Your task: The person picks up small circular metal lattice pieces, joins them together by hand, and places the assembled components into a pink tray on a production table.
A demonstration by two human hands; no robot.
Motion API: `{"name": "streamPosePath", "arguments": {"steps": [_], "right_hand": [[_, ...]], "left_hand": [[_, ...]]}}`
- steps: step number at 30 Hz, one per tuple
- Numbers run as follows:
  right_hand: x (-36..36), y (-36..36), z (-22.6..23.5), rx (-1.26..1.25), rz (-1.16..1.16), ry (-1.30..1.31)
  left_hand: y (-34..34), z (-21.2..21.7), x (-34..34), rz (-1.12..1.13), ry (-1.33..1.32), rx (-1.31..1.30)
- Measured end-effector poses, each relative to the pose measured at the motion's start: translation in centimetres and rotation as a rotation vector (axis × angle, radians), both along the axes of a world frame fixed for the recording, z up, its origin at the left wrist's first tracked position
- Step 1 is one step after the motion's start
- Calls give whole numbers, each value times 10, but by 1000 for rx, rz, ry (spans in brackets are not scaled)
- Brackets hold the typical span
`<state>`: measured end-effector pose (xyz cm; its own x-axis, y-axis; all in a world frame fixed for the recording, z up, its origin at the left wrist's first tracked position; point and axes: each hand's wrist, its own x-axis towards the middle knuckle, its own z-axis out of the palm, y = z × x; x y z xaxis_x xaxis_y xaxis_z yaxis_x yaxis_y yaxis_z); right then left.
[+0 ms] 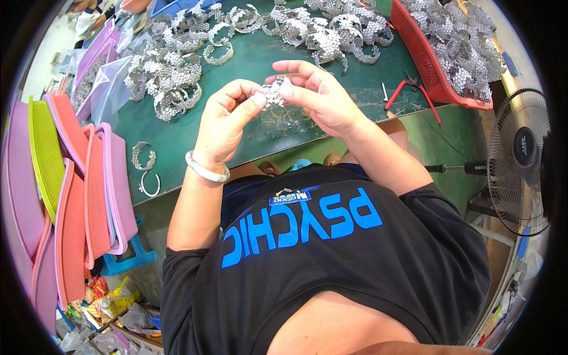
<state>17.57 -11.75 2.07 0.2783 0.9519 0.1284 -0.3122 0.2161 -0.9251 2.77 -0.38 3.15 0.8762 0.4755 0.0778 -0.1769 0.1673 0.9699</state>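
My left hand (229, 112), with a pale bangle at its wrist, pinches one end of a silver openwork bracelet (274, 91) between thumb and fingertips. On its other side my right hand (322, 99) grips the same piece with the thumb pressed to it and other fingers raised. Both hands are above the near part of the green table (236, 139). Part of the bracelet is hidden by the fingers. Farther back lie heaps of similar silver bracelets (168, 71) and more bracelets (331, 35).
Red-handled pliers (410, 89) lie at the right, beside a red basket (441, 89) full of silver pieces. A fan (523, 148) stands at the far right. On the left, a cuff bracelet (144, 157) and a thin ring (150, 184) lie near stacked plastic baskets (76, 231).
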Motion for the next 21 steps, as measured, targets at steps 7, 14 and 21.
{"name": "streamPosePath", "arguments": {"steps": [7,14,21], "right_hand": [[-3,4,-1,-52,0,80],[-7,10,-3,-101,60,56],[-4,22,-3,-116,60,19]], "left_hand": [[3,-1,0,58,14,-27],[7,-3,-8,103,7,-42],[3,-8,-12,301,7,223]]}}
